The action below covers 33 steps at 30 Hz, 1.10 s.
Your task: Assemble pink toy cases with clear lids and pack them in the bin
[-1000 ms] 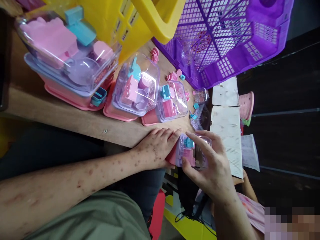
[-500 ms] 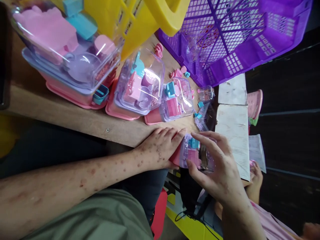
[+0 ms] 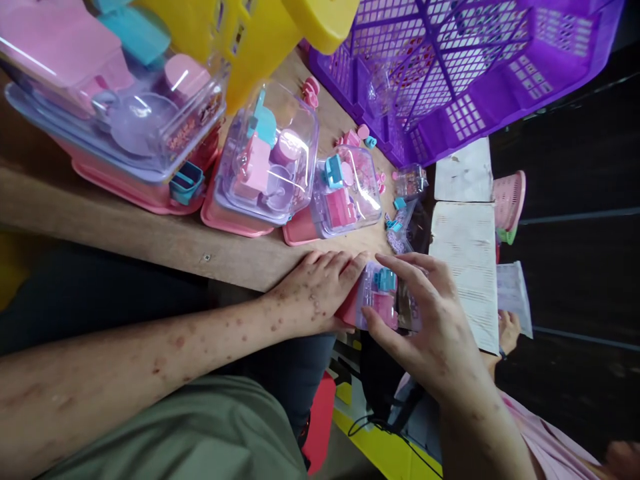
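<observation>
A small toy box (image 3: pixel 384 305) with a pink base, a lilac rim and a clear lid lies on its side at the table's edge. Pink and blue toy pieces show inside it. My left hand (image 3: pixel 315 293) is wrapped round the pink base. Around the lid end curves my right hand (image 3: pixel 430 313), thumb on one side of the rim and forefinger on the other. Its other fingers hide part of the lid. Beyond my left hand stand similar filled boxes: a small one (image 3: pixel 345 193), a middle one (image 3: pixel 270 163) and a large one (image 3: pixel 125 120).
A yellow basket (image 3: pixel 260 40) and a purple basket (image 3: pixel 450 133) stand at the back of the wooden table (image 3: pixel 150 233). Loose pink pieces (image 3: pixel 310 92) lie near them. Past the white board (image 3: pixel 463 267) is another person's hand (image 3: pixel 509 330).
The view has shifted slightly, so the boxes on the table appear further left. Both my hands keep their places on the small box. The other person's hand has moved up a little.
</observation>
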Each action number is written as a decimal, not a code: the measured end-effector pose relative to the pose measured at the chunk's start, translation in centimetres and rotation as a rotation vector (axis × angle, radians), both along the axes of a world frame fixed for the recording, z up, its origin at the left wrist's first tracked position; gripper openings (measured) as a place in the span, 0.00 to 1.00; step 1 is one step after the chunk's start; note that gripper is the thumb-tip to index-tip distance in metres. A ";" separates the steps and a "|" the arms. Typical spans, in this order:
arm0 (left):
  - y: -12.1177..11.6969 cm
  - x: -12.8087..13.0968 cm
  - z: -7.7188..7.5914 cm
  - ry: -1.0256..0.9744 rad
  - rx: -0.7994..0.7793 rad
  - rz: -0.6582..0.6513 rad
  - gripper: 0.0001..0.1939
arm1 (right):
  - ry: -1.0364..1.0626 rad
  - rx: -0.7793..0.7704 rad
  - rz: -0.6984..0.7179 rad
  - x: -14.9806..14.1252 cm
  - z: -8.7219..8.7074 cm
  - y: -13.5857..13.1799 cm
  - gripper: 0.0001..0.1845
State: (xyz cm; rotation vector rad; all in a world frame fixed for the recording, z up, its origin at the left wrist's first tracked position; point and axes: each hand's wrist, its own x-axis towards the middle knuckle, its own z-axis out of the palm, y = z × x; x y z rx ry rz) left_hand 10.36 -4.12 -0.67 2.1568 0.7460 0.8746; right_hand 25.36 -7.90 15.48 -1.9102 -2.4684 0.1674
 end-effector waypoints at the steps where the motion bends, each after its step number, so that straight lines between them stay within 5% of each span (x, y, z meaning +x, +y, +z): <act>1: 0.0 0.0 0.0 0.004 0.004 0.002 0.58 | -0.006 0.001 -0.002 -0.1 0.0 0.0 0.32; 20: 0.4 -0.4 0.8 -0.002 -0.096 -0.041 0.61 | 0.067 -0.036 -0.042 0.7 -0.7 -0.8 0.29; 33: 0.4 -0.3 0.8 0.018 -0.075 -0.034 0.63 | -0.089 0.048 -0.161 -1.8 -1.4 -0.1 0.19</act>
